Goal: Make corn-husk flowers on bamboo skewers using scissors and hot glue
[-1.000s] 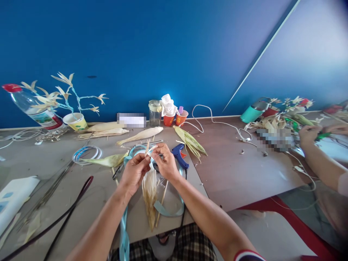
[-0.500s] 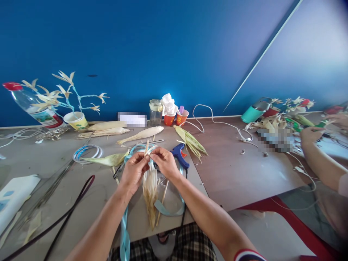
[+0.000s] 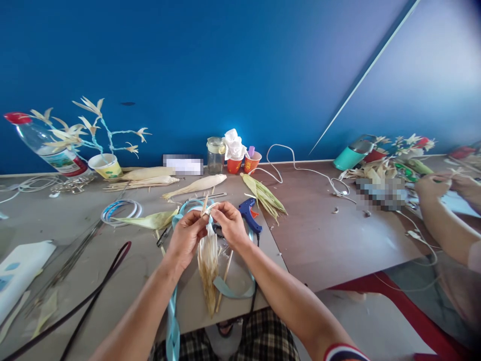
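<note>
My left hand (image 3: 190,231) and my right hand (image 3: 228,224) meet over the table. Both pinch the base of a small pale corn husk piece (image 3: 205,203) whose pointed tip sticks up between them. The fingertips hide just where it is gripped. Below them lies a bundle of dried husk (image 3: 207,265), white above and brown toward the bottom. Light blue ribbon (image 3: 235,291) loops around and under my hands and hangs off the table at the left. A blue glue gun (image 3: 248,214) with an orange trigger rests right of my right hand.
Corn husks (image 3: 197,185) lie behind my hands, with a glass jar (image 3: 215,155) and red paper cups (image 3: 252,163) by the wall. Left stand a yellow cup of husk flowers (image 3: 104,167) and a tilted bottle (image 3: 62,155). A dark cable (image 3: 99,291) crosses the left side. Another person's hands (image 3: 432,188) work at right.
My fingers shift slightly at the husk piece, my right hand turning a little, and the tip moves slightly right. At the far right, the other person's hands also move.
</note>
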Action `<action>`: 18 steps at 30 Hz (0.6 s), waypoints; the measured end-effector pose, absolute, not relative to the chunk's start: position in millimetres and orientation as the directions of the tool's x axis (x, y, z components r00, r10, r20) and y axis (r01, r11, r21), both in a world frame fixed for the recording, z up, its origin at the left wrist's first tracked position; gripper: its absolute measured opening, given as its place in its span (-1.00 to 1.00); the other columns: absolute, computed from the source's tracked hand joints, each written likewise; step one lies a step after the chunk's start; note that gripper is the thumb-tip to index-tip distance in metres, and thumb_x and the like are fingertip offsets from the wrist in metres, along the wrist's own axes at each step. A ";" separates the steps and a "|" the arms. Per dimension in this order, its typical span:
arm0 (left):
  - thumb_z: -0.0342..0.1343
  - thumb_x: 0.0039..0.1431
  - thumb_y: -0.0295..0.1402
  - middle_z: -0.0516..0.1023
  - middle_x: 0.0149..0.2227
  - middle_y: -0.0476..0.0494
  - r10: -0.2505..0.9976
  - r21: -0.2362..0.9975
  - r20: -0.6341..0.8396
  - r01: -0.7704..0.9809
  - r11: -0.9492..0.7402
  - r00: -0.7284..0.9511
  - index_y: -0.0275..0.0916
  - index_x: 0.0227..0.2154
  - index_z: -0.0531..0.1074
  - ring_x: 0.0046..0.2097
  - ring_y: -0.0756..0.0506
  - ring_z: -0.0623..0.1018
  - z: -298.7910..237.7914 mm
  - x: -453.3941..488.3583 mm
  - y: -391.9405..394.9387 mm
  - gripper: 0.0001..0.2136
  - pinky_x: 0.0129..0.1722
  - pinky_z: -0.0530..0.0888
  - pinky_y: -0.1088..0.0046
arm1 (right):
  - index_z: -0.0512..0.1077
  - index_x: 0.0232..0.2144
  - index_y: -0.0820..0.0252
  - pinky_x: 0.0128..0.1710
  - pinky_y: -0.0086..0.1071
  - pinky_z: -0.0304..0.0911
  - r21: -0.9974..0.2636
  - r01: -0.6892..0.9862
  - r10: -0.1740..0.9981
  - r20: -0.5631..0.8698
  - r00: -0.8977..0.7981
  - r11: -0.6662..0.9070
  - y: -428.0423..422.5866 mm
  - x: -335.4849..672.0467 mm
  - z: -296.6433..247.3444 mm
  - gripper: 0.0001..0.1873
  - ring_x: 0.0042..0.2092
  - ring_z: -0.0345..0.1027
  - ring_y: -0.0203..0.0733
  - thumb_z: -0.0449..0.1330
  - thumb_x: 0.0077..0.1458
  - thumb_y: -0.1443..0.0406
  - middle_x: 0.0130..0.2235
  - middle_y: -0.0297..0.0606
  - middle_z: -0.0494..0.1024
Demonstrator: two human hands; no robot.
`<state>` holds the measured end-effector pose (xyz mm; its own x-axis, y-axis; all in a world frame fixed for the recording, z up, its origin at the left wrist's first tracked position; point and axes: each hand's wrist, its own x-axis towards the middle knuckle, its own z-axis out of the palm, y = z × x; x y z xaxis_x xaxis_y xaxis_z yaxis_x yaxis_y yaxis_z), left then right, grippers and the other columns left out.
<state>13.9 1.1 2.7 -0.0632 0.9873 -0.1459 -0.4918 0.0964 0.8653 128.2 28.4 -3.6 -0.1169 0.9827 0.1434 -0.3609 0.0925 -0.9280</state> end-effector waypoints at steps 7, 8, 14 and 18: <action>0.38 -0.25 -0.35 0.32 -0.62 0.09 0.980 0.859 -0.192 -0.492 0.141 -0.055 -0.31 -0.60 0.43 -0.62 0.17 0.17 7.4 15.3 1.3 -0.77 -0.61 0.13 0.61 | 0.34 -0.56 0.17 -0.40 -0.43 0.17 -0.925 -0.371 0.985 0.129 -0.113 0.078 26.9 126.5 -3.1 -0.78 -0.49 0.12 -0.37 0.27 -0.12 0.18 -0.54 -0.42 0.33; 0.38 -0.24 -0.34 0.31 -0.63 0.09 0.980 0.860 -0.194 -0.489 0.143 -0.055 -0.31 -0.61 0.42 -0.62 0.17 0.16 8.3 15.3 1.0 -0.77 -0.61 0.13 0.61 | 0.34 -0.56 0.17 -0.40 -0.43 0.18 -0.924 -0.374 0.986 0.122 -0.113 0.072 26.8 127.0 -3.0 -0.78 -0.49 0.13 -0.37 0.28 -0.13 0.18 -0.54 -0.42 0.33; 0.36 -0.26 -0.31 0.18 -0.66 0.13 0.971 0.894 -0.225 -0.412 0.175 -0.076 -0.30 -0.65 0.37 -0.62 0.15 0.13 12.3 13.4 -1.3 -0.74 -0.62 0.12 0.61 | 0.45 -0.43 0.17 -0.36 -0.41 0.24 -0.938 -0.344 0.979 0.110 -0.172 0.045 29.6 132.9 -1.3 -0.75 -0.42 0.26 -0.32 0.31 -0.17 0.16 -0.42 -0.33 0.47; 0.33 -0.21 -0.27 0.19 -0.65 0.12 0.975 0.930 -0.204 -0.329 0.164 -0.091 -0.29 -0.63 0.38 -0.60 0.14 0.14 11.1 11.2 -2.5 -0.75 -0.61 0.13 0.61 | 0.42 -0.51 0.18 -0.39 -0.41 0.20 -0.961 -0.259 0.976 0.147 -0.161 0.102 32.5 135.4 -3.3 -0.78 -0.45 0.21 -0.32 0.29 -0.14 0.15 -0.49 -0.36 0.41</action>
